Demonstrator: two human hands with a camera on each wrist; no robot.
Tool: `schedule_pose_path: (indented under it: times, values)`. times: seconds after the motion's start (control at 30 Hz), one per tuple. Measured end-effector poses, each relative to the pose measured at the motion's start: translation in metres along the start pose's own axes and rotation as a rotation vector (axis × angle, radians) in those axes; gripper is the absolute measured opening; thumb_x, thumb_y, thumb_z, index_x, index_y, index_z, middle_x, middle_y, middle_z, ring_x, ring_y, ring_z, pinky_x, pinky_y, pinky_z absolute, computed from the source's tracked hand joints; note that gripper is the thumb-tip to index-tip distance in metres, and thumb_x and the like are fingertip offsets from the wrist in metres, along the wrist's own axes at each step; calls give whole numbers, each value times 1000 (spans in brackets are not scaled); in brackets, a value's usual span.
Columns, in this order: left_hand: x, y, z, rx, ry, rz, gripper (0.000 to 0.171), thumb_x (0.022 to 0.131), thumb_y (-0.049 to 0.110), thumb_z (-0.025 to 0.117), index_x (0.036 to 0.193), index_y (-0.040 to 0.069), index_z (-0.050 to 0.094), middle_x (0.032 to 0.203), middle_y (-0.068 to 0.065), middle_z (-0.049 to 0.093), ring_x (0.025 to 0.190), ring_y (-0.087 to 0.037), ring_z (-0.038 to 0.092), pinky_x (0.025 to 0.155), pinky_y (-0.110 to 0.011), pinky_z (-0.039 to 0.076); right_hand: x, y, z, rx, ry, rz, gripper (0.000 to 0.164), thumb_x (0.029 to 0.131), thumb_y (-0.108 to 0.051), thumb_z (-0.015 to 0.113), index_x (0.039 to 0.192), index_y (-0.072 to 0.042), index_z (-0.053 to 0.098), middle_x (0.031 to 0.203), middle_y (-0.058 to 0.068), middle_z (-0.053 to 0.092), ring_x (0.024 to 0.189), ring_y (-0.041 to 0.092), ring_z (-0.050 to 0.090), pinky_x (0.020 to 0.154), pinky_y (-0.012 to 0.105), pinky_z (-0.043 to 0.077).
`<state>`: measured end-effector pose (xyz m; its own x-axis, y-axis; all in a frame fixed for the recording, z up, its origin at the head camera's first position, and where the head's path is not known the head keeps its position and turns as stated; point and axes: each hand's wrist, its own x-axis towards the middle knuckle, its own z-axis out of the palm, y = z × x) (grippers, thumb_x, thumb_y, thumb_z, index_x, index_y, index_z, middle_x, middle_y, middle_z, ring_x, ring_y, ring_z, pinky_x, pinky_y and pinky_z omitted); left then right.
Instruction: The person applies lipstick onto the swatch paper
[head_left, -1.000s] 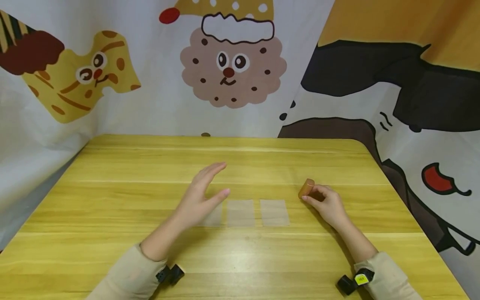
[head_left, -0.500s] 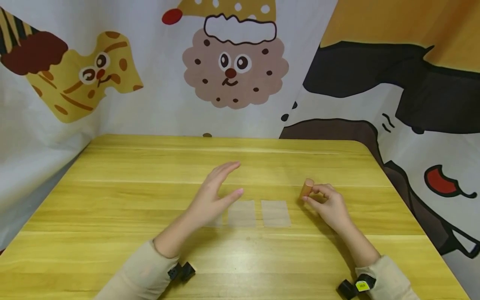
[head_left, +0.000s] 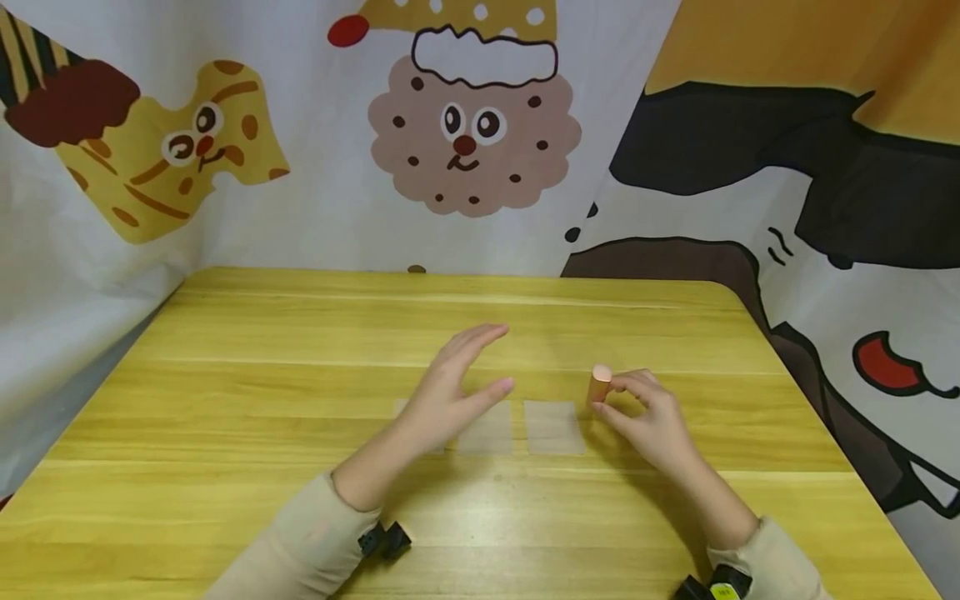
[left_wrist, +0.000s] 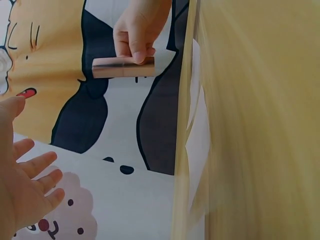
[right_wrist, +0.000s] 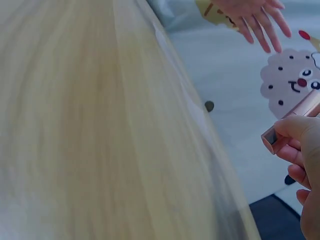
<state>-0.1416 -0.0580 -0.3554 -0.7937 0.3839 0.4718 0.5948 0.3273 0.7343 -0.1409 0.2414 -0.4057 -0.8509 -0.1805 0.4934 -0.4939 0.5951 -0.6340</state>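
Observation:
My right hand point(head_left: 656, 421) pinches a shiny rose-gold lipstick tube point(head_left: 599, 387) between thumb and fingers, just right of the pale squares. In the head view the tube stands nearly upright; a seam round its middle shows on the lipstick point(left_wrist: 109, 68) in the left wrist view. My left hand point(head_left: 450, 396) hovers over the row of squares, fingers spread and thumb apart, holding nothing. Its palm point(left_wrist: 22, 190) faces the tube's side. The right square point(head_left: 553, 427) lies fully in sight. Part of the middle square point(head_left: 491, 429) and most of the left square point(head_left: 402, 408) are hidden by my left hand.
The wooden table point(head_left: 225, 400) spreads out under both hands. Behind it and along its sides hangs a white curtain point(head_left: 315, 217) with cartoon prints. A small black camera point(head_left: 386, 542) is strapped at my left wrist, and another camera point(head_left: 712, 587) at my right.
My left hand has moved to the right across the squares, staying open. My right hand has brought the lipstick slightly left and nearer, tilting its top end towards me.

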Motion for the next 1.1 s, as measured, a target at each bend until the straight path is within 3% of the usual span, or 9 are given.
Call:
schedule_pose_path:
  times: [0.2,0.43,0.63,0.93,1.1]
  values:
    - [2,4,5,0,-3,-2,61,92,33,65,145,17,42,148,-1,38,135,-17,32,107,-50,28,0,-14,2,10,12,-46,29,66,6,85,90,-6,72,92,2,68,91,10,53,82,16,41]
    - [4,6,14,4,-20,12,60,90,30,67,142,10,45,147,-2,40,135,-19,33,109,-47,27,2,-47,0,23,26,-123,33,59,16,82,86,1,70,88,9,68,89,11,53,81,13,42]
    - [3,8,20,-5,-42,9,59,89,30,68,141,11,47,146,-2,41,134,-18,34,107,-48,29,4,-71,-5,49,15,-195,33,58,20,80,85,3,69,84,9,66,86,14,53,80,12,40]
    - [-1,13,27,3,-77,46,58,88,31,69,140,11,49,145,-3,42,134,-17,35,106,-49,31,-3,-49,3,54,-3,-281,40,55,16,82,88,-1,71,84,6,68,84,17,54,81,13,40]
    - [-2,16,30,6,-97,71,58,88,31,69,138,9,50,144,-4,44,133,-16,36,107,-46,30,-4,-52,5,52,-17,-302,40,54,14,83,89,-3,71,83,3,68,84,17,54,81,14,40]
